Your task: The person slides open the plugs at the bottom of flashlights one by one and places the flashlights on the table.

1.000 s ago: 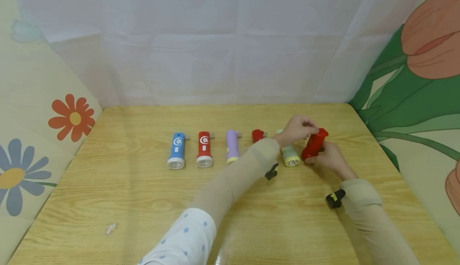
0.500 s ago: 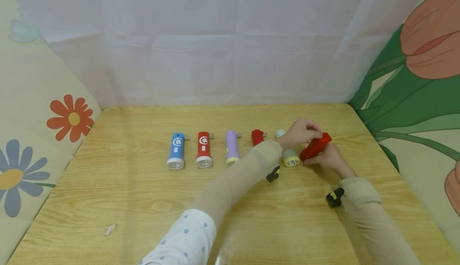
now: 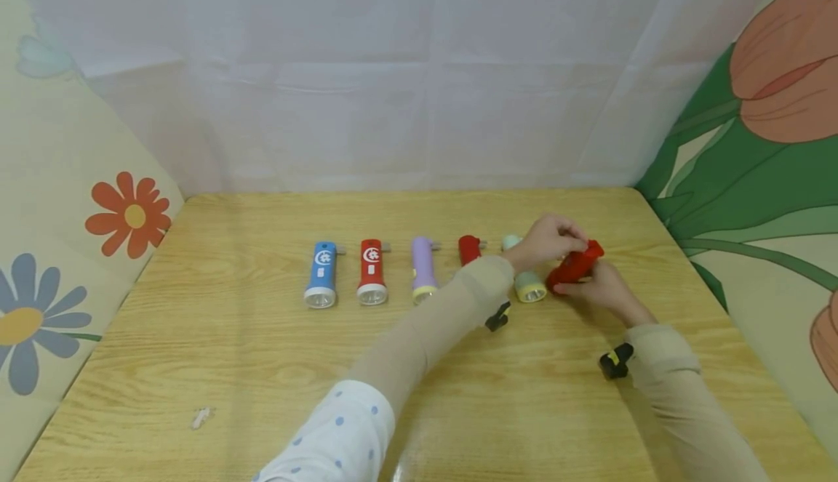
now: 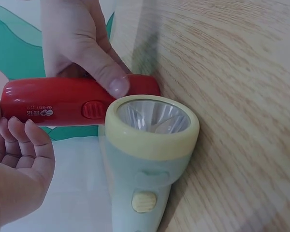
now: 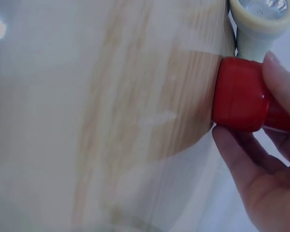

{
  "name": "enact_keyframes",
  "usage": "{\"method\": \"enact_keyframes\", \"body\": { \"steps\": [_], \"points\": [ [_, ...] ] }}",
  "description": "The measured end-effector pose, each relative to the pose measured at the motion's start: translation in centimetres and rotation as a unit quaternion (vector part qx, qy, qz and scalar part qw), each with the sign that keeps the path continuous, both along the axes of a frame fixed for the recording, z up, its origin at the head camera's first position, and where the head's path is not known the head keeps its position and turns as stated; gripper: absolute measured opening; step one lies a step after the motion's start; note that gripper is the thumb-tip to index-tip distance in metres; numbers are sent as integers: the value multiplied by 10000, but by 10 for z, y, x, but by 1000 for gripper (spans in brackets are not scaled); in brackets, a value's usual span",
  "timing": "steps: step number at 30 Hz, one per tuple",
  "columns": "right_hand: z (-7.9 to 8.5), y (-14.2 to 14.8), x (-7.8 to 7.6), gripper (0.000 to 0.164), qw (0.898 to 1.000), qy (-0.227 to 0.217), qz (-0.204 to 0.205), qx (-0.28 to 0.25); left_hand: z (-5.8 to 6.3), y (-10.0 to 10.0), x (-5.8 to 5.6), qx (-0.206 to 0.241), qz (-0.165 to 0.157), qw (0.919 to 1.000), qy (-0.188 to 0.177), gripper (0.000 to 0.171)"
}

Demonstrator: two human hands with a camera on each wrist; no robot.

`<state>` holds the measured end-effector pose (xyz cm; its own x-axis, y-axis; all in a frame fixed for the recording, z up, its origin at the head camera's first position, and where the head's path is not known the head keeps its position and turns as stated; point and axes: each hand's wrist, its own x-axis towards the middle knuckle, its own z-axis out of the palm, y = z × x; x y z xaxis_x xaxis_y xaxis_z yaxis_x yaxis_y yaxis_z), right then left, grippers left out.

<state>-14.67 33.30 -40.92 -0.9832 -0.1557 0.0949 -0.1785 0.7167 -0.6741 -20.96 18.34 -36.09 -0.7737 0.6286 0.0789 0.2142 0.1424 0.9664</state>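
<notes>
Between both hands a red flashlight is held tilted, its head end low at the tabletop. My right hand grips it near the head; the thumb lies across its side in the left wrist view. At the tail end my left hand pinches it, with curled fingers below; the exact contact is partly cut off. A red switch shows on its side. Just left of it lies a pale green flashlight with a yellow rim, partly behind the left hand.
On the wooden table a row continues leftward: another red flashlight, mostly covered by the left arm, a purple one, a red-and-white one and a blue one. Metal prongs stick out beside several. A white curtain hangs behind.
The red flashlight has tipped from steeper to flatter, its tail end moving right and down. My left hand went slightly right with it. Little differs over the last half second.
</notes>
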Motion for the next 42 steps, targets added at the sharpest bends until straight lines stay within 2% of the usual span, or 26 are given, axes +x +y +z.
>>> {"method": "enact_keyframes", "body": {
  "steps": [8,25,34,42],
  "points": [
    [3,0,4,55,9997,-195,-99,69,0,1,1,-89,170,9998,-30,6],
    [5,-2,0,50,9999,-147,-62,-15,7,6,1,-560,605,9963,-260,2],
    [4,-2,1,49,10000,-27,-83,10,10,5,1,-710,565,9958,-155,3],
    [5,-3,2,48,9998,-70,-131,96,10,7,0,-888,551,9945,113,3]
  ]
}}
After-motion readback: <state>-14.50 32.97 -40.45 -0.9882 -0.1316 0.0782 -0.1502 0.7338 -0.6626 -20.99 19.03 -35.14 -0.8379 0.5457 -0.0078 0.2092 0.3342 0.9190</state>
